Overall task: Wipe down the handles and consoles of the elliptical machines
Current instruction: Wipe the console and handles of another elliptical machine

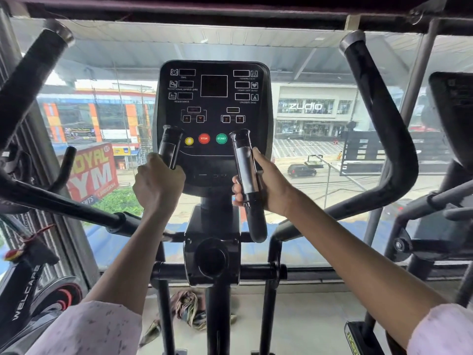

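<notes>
A black elliptical console (214, 98) with dark displays and yellow, red STOP and green START buttons faces me. Two short black fixed grips rise in front of it. My left hand (158, 184) is wrapped around the left fixed grip (170, 146). My right hand (265, 185) is closed around the right fixed grip (246, 172), thumb pointing up along it. No cloth shows in either hand. The long left swing handle (33, 80) and the right swing handle (376, 98) curve up on each side.
A crumpled multicoloured cloth (190, 310) lies on the floor beside the machine's centre post (213, 252). An exercise bike (25, 290) stands at the left, another machine's console (454, 111) at the right. A big window (320, 149) overlooks a street directly ahead.
</notes>
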